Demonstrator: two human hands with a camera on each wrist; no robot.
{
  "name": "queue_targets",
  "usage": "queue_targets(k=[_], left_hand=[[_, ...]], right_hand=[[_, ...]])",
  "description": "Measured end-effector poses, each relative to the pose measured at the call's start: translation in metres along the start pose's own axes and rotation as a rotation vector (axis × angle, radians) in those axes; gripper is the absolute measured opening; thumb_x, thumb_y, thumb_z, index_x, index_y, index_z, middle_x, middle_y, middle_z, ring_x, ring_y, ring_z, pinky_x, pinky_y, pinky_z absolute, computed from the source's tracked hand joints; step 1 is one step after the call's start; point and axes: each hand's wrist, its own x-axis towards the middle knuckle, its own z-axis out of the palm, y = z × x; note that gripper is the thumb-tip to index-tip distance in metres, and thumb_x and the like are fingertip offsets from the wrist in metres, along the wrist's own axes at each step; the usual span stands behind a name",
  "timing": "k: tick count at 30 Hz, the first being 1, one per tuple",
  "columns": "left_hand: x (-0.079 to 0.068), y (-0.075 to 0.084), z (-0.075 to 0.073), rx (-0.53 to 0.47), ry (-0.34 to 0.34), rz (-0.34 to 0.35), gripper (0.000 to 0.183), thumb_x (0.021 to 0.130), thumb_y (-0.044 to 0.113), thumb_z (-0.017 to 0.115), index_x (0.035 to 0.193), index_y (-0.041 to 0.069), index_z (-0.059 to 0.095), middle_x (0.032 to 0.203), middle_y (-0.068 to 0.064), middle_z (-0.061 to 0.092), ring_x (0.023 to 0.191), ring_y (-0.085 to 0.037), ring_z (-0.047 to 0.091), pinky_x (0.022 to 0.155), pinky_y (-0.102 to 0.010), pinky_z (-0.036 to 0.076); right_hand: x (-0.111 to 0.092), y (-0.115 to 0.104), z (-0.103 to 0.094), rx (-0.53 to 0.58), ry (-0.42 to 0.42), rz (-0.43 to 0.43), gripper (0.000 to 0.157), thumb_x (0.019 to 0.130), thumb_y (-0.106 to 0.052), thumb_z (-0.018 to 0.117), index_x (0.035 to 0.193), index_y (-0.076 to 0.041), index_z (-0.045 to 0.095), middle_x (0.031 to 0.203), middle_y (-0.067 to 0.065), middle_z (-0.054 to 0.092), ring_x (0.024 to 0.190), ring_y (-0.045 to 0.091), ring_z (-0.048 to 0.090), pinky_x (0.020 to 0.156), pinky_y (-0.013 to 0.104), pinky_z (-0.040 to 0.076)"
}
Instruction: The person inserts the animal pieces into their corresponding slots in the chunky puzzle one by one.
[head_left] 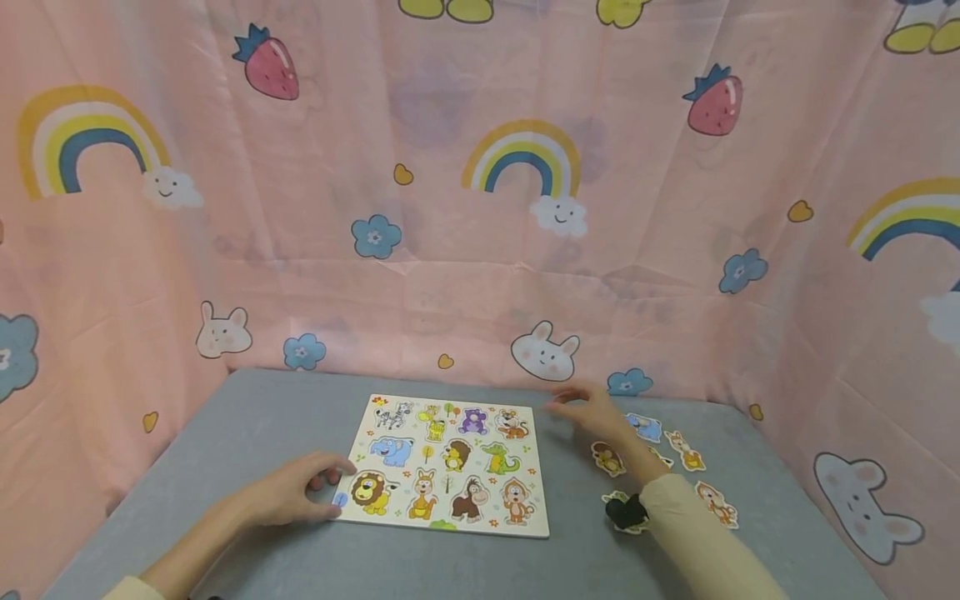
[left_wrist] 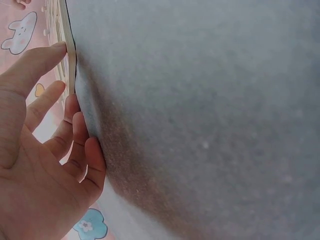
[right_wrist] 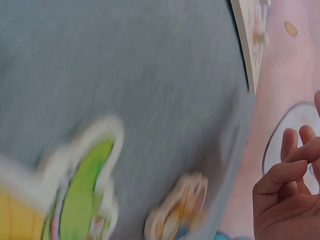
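Observation:
A white wooden animal puzzle board point(head_left: 435, 523) lies flat on the table, with rows of animal pictures such as a zebra, elephant, lion and crocodile. My left hand point(head_left: 288, 490) rests at its left side; in the left wrist view the thumb point(left_wrist: 55, 52) touches the board's edge and the fingers are spread along the side. My right hand point(head_left: 588, 408) hovers by the board's far right corner, fingers loosely bent and nothing seen between them. Small knobs point(right_wrist: 262, 38) stick up from the board. Under the right forearm lies a green piece point(right_wrist: 82, 195), seen blurred.
Several loose animal pieces lie right of the board: a blue elephant point(head_left: 647, 428), a kangaroo point(head_left: 686, 452), a hedgehog point(head_left: 608, 458) and a monkey point(head_left: 717, 505). My right forearm partly covers others. A pink printed curtain point(head_left: 465, 317) encloses the grey table point(head_left: 292, 425) at back and sides.

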Motion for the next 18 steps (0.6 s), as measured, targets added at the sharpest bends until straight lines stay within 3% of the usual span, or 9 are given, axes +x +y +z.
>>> queue_targets(k=[7,12,18], left_hand=[[0.0,0.0,0.001,-0.009,0.0,-0.019,0.049,0.082,0.024,0.085,0.125,0.011,0.063,0.102,0.001,0.052,0.088,-0.018,0.047,0.075,-0.034,0.04],[0.001,0.0,0.001,-0.016,0.001,-0.015,0.048,0.083,0.023,0.085,0.124,0.011,0.063,0.103,0.0,0.051,0.089,-0.019,0.047,0.076,-0.034,0.041],[-0.001,0.002,0.0,-0.021,-0.004,-0.021,0.049,0.083,0.024,0.085,0.124,0.011,0.063,0.103,0.0,0.051,0.09,-0.02,0.047,0.076,-0.035,0.041]], right_hand=[[-0.016,0.003,-0.029,0.002,0.0,0.048,0.044,0.093,-0.022,0.077,0.129,0.001,0.064,0.116,0.018,0.066,0.101,0.035,0.06,0.068,0.049,0.053],[-0.025,0.007,-0.044,-0.01,0.004,0.105,0.047,0.093,-0.029,0.077,0.13,-0.001,0.064,0.119,0.017,0.065,0.106,0.033,0.058,0.073,0.049,0.053],[-0.036,0.02,-0.056,-0.015,0.022,0.101,0.048,0.096,-0.026,0.074,0.132,0.002,0.062,0.12,0.017,0.064,0.105,0.03,0.059,0.073,0.047,0.052]])
